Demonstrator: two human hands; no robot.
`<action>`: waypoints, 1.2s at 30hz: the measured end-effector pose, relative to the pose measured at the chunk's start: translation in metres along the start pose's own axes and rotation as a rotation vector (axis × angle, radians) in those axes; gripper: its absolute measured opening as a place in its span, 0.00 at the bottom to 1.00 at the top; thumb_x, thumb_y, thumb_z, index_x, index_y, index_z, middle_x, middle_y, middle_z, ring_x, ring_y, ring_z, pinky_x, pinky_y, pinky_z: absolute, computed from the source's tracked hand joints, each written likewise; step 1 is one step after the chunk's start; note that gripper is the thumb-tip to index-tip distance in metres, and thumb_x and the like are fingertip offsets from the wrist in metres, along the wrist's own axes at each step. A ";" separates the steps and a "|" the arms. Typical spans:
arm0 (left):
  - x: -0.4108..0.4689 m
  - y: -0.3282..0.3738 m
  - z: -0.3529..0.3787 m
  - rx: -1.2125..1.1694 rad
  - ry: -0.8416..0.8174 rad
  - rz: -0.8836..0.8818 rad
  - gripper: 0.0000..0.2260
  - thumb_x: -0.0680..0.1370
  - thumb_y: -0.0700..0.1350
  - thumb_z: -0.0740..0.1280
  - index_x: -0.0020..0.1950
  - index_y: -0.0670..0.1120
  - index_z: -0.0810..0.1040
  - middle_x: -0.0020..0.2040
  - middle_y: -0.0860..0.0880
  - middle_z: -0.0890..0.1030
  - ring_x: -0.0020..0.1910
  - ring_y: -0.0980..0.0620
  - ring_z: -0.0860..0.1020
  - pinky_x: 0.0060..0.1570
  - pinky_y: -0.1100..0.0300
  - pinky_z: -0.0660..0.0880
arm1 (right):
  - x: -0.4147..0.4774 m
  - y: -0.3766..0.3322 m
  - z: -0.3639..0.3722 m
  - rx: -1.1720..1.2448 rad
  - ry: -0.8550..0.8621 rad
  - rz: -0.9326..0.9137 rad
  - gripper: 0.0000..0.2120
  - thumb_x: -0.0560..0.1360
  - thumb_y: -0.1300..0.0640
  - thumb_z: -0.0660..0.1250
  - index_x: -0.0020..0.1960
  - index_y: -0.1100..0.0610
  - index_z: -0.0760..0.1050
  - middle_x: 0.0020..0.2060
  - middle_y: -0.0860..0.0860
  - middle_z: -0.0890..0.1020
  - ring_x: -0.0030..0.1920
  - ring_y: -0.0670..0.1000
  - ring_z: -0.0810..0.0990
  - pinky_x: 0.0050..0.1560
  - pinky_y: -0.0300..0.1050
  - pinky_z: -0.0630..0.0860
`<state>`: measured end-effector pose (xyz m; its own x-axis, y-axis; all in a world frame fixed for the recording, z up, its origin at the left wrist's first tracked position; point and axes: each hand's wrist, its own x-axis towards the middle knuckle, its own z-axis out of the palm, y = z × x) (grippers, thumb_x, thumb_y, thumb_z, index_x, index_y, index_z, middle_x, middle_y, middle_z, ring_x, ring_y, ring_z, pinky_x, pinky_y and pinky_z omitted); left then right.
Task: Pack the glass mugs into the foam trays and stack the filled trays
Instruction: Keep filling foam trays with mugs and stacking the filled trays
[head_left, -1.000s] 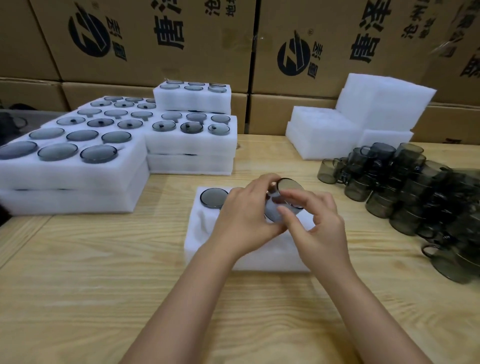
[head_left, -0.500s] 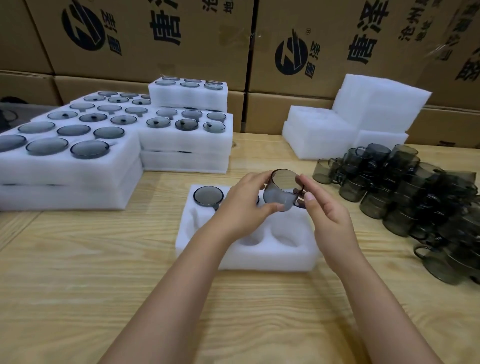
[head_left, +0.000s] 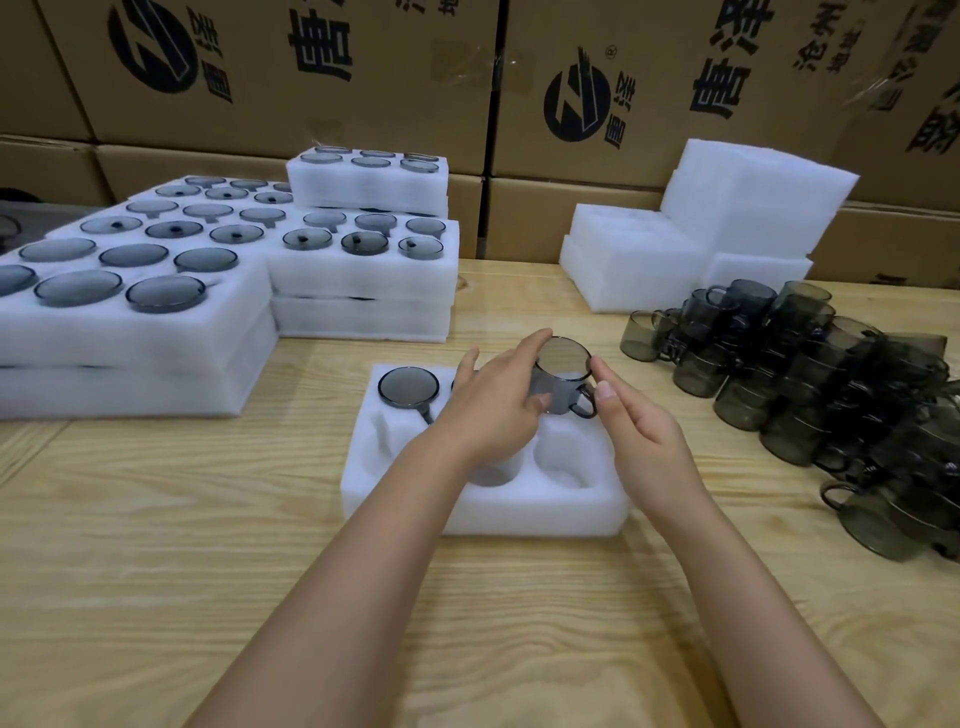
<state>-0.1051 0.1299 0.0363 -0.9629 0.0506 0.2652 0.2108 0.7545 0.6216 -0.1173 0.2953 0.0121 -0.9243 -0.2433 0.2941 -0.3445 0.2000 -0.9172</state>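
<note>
Counter (head_left: 156, 571): wood, bearing our foam tray (head_left: 519, 514).
Left hand (head_left: 493, 415): we pinch glass mug (head_left: 563, 358).
Right hand (head_left: 644, 436): fingers straight, touching mug.

Left hand (head_left: 493, 410) hides part of the mug (head_left: 563, 364) it's holding and the tray's (head_left: 519, 514) back-middle pocket. Mug pile (head_left: 831, 405) runs off the right edge, filled stacks (head_left: 130, 338) are cropped on the left.

Light wooden table (head_left: 156, 571), surface level. Resting directly on it: a partly filled foam tray (head_left: 519, 514) at centre, stacked filled trays (head_left: 130, 358) at 10 o'clock, empty foam trays (head_left: 639, 265) at 1 o'clock. A heap of smoked glass mugs (head_left: 831, 395) lies at 3 o'clock.
</note>
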 end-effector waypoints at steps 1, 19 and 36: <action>0.000 0.000 0.000 -0.006 -0.011 -0.002 0.27 0.81 0.44 0.60 0.77 0.53 0.53 0.65 0.48 0.73 0.68 0.52 0.67 0.73 0.56 0.38 | 0.000 -0.001 0.000 -0.018 0.011 -0.007 0.19 0.80 0.51 0.57 0.71 0.52 0.67 0.58 0.29 0.72 0.56 0.23 0.68 0.51 0.18 0.63; 0.002 0.003 -0.005 0.120 -0.174 -0.036 0.26 0.82 0.49 0.56 0.78 0.50 0.51 0.79 0.53 0.54 0.76 0.57 0.51 0.74 0.52 0.43 | -0.001 -0.017 0.002 -0.338 0.165 -0.133 0.13 0.81 0.56 0.58 0.56 0.56 0.80 0.49 0.35 0.78 0.53 0.37 0.73 0.52 0.27 0.65; 0.034 0.006 0.017 0.266 -0.205 -0.188 0.29 0.81 0.60 0.44 0.78 0.49 0.52 0.79 0.53 0.49 0.77 0.54 0.47 0.72 0.44 0.37 | 0.079 -0.010 0.027 -1.087 -0.584 0.094 0.34 0.78 0.42 0.55 0.76 0.42 0.39 0.76 0.40 0.40 0.75 0.51 0.35 0.73 0.59 0.38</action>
<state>-0.1393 0.1472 0.0366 -1.0000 0.0049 -0.0052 0.0022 0.9051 0.4251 -0.1825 0.2485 0.0368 -0.8372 -0.5163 -0.1804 -0.4962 0.8558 -0.1467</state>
